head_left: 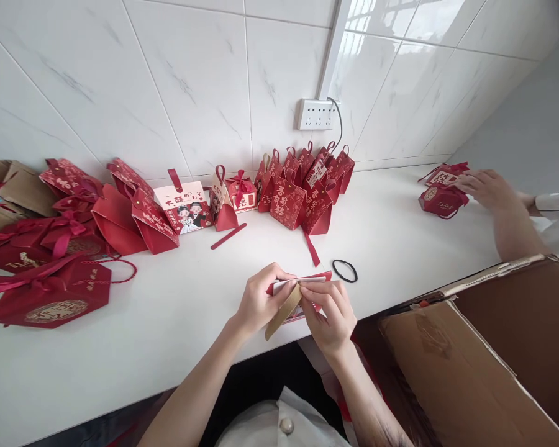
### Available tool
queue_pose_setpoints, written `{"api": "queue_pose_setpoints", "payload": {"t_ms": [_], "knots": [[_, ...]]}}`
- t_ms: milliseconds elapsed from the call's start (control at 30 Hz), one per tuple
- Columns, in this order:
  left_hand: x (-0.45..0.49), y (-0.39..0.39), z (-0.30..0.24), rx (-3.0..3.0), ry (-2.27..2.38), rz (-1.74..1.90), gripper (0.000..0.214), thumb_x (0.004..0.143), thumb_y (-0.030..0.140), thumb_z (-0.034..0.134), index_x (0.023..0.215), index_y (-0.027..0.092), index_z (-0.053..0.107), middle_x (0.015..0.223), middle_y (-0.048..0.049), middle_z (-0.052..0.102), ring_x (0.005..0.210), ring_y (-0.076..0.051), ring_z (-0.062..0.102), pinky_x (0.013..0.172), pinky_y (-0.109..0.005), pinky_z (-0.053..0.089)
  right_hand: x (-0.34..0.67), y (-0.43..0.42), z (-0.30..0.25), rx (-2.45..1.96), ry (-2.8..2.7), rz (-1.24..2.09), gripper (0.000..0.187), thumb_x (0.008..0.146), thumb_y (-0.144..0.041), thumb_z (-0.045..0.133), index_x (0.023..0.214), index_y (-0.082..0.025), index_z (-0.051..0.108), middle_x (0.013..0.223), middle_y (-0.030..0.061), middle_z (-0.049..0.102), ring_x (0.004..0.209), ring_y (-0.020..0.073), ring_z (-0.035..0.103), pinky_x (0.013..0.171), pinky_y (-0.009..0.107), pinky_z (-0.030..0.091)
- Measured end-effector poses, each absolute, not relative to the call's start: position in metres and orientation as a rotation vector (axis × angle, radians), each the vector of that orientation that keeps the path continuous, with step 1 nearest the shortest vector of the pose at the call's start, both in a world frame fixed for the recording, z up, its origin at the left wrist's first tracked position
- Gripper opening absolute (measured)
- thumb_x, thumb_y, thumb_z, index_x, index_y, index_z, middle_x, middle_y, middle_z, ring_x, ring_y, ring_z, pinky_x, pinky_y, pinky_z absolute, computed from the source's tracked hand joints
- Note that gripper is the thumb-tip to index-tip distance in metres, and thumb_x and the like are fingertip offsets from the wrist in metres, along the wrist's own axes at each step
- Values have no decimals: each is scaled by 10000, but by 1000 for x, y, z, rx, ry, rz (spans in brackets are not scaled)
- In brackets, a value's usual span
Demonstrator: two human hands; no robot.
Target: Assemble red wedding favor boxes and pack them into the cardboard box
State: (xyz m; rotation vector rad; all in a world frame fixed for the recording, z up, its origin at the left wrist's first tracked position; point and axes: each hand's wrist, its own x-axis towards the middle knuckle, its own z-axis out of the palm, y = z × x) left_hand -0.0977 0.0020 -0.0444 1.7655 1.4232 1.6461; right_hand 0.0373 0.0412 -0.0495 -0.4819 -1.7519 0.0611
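Near the front edge of the table, my left hand (261,297) grips the side of a red and white paper gift box (294,314). A gold ribbon strip (281,315) hangs from the box's top edge toward me. The fingers of my right hand (330,315) are closed on the ribbon's upper end and the box edge. Much of the box is hidden behind my hands. To the right of it lies a black elastic band (345,270). A dark red ribbon strip (312,249) lies just beyond, and another red strip (228,236) rests farther left.
Several red gift boxes (289,202) with loop handles stand by the tiled wall; more boxes (56,292) crowd the left side. At far right, another person's hand (487,186) touches small red boxes (442,200). A large open cardboard box (447,360) stands at right front.
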Motion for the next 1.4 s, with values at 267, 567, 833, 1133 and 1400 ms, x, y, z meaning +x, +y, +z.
{"api": "queue_pose_setpoints", "payload": {"t_ms": [267, 567, 833, 1133, 1400], "knots": [[-94, 2, -43, 1730, 1475, 1646, 106, 857, 200, 559, 759, 175, 592, 668, 16, 594, 578, -76, 547, 503, -177, 418, 42, 42, -46, -466, -1786, 84, 224, 735, 3, 679, 809, -188, 589, 745, 33, 688, 663, 126, 608, 538, 225, 492], [-91, 1, -43, 1641, 1479, 1662, 122, 851, 217, 575, 737, 175, 593, 659, 19, 597, 583, -80, 558, 508, -180, 433, 43, 40, -43, -515, -1846, 22, 214, 752, -8, 669, 815, -193, 581, 751, 36, 696, 627, 123, 572, 529, 230, 475], [-91, 1, -41, 1603, 1469, 1665, 119, 848, 226, 578, 741, 180, 602, 660, 17, 604, 586, -85, 564, 521, -188, 449, 45, 40, -42, -517, -1881, 20, 196, 760, -19, 674, 814, -186, 589, 756, 34, 701, 645, 124, 572, 550, 233, 465], [-93, 0, -45, 1497, 1466, 1594, 151, 827, 305, 619, 732, 187, 610, 648, 24, 585, 555, -85, 536, 469, -195, 412, 53, 34, -24, -596, -2087, -105, 130, 822, -35, 616, 855, -160, 607, 842, 32, 711, 686, 120, 526, 529, 199, 409], [-92, -1, -48, 1480, 1465, 1598, 159, 831, 312, 614, 728, 191, 596, 647, 30, 574, 515, -75, 501, 443, -200, 388, 51, 29, -22, -667, -2068, -2, 108, 850, -71, 592, 810, -171, 589, 774, 41, 689, 702, 139, 588, 647, 243, 490]]}}
